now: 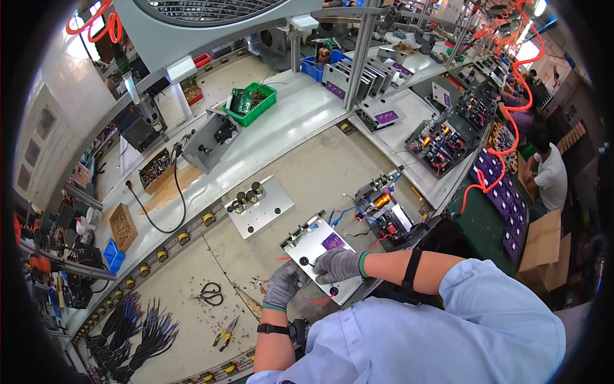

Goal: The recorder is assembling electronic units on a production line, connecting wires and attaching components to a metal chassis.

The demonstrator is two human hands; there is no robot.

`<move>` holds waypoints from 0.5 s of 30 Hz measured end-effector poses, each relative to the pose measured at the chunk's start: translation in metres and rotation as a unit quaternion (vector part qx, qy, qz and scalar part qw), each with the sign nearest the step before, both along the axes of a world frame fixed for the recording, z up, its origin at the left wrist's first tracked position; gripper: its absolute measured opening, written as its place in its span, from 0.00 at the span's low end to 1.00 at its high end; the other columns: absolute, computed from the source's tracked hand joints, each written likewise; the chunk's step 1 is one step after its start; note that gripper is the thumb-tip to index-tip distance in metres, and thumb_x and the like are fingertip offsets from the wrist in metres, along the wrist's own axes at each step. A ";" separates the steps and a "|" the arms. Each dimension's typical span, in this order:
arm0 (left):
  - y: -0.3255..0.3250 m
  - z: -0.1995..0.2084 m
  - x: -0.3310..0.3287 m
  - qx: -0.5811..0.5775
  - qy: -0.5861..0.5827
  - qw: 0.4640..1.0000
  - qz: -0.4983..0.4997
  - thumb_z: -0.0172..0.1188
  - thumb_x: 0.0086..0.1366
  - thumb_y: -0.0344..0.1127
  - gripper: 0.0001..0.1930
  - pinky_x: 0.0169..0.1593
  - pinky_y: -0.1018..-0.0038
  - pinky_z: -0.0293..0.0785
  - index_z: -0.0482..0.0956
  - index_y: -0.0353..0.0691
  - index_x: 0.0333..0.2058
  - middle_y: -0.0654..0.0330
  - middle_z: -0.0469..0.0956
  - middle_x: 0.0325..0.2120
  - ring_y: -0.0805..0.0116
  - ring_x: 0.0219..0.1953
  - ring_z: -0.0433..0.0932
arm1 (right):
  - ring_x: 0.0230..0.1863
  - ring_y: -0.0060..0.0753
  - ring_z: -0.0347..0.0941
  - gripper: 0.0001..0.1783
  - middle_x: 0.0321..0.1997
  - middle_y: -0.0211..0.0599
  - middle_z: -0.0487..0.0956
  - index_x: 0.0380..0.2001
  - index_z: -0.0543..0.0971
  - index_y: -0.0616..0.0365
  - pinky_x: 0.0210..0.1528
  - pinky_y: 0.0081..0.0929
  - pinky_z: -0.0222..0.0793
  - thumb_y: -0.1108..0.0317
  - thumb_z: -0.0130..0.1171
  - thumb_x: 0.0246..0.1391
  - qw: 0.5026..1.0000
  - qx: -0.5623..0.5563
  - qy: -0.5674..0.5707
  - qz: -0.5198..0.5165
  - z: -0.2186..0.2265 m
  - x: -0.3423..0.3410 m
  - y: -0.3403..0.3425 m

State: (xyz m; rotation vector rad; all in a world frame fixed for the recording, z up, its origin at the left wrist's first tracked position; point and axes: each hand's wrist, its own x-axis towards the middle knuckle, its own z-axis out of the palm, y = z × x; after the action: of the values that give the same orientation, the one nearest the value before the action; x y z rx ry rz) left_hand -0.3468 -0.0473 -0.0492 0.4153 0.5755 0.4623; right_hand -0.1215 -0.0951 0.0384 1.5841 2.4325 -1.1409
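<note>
A silver metal plate (345, 289) with a purple label and two black round grommets lies tilted in front of me, a small circuit assembly along its far-left edge. My left hand (283, 288), in a grey knit glove, is closed at the plate's near-left edge; its fingertips are partly hidden. Over the plate's middle, my right hand (339, 265), gloved alike, has its fingers curled together beside a short black wire. What is pinched in either hand is too small to make out. Red wires stick out by the plate. To its right sits an open electronic assembly (387, 214) with wires and a copper coil.
Another metal plate (272, 208) carrying black cylinders lies farther off. Black-handled scissors (211, 294), yellow-handled pliers (225, 334) and cable bundles (144, 336) are at the left. A roller rail (183, 238) borders the bench. A green bin (262, 105) stands beyond; a co-worker (550, 176) is at right.
</note>
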 end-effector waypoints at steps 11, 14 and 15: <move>0.013 0.015 -0.009 -0.045 -0.028 0.997 -0.064 0.69 0.58 0.47 0.19 0.35 0.69 0.73 0.81 0.39 0.41 0.62 0.82 0.30 0.67 0.28 0.78 | 0.37 0.50 0.80 0.21 0.32 0.47 0.81 0.34 0.81 0.57 0.42 0.44 0.73 0.49 0.61 0.50 0.995 -0.077 0.017 -0.053 0.026 -0.005 0.005; 0.004 0.046 -0.020 0.130 0.201 0.969 -0.059 0.64 0.65 0.44 0.23 0.39 0.72 0.74 0.79 0.34 0.52 0.63 0.81 0.38 0.73 0.34 0.77 | 0.40 0.51 0.80 0.21 0.37 0.49 0.81 0.36 0.80 0.57 0.44 0.44 0.74 0.50 0.63 0.49 0.984 -0.021 -0.023 -0.173 0.040 -0.007 0.014; 0.001 0.052 -0.019 0.212 0.282 0.932 -0.086 0.63 0.67 0.42 0.23 0.41 0.73 0.75 0.78 0.33 0.55 0.62 0.81 0.39 0.75 0.36 0.77 | 0.41 0.52 0.80 0.20 0.39 0.49 0.81 0.37 0.80 0.57 0.44 0.44 0.74 0.51 0.63 0.50 0.976 0.064 -0.082 -0.189 0.047 -0.013 0.013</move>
State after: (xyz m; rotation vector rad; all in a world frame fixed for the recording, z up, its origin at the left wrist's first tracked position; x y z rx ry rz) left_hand -0.3654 -0.0459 0.0031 1.0241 0.9893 0.2904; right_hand -0.1349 -0.0818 0.0850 2.1546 2.1991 -0.8552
